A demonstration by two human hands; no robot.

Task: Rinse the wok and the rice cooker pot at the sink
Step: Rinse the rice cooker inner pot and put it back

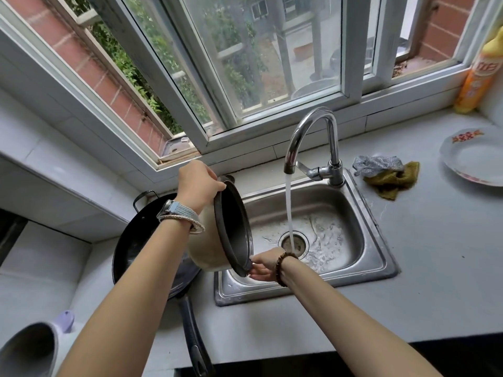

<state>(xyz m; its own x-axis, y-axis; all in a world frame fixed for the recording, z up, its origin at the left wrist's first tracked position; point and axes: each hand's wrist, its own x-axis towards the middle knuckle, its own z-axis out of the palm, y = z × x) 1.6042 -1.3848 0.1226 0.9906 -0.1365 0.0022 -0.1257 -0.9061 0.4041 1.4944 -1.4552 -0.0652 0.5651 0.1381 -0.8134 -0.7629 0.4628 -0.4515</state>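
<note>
Pot: rice cooker pot (234, 227) tipped sideways, between our hands.
Fingers: left hand (197, 183) grips top rim; right hand (265, 263) holds bottom rim.
Stream (288, 208): just right of our fingers, missing pot.
Advice: we should swing the mouth under it.

bottle (477, 77) | label: white characters, apparently 立白 | plate (475, 163) | red emblem, unreadable

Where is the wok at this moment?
In the head view the wok lies on the counter just left of the sink, partly behind the tilted rice cooker pot that the left hand and right hand hold.
</note>
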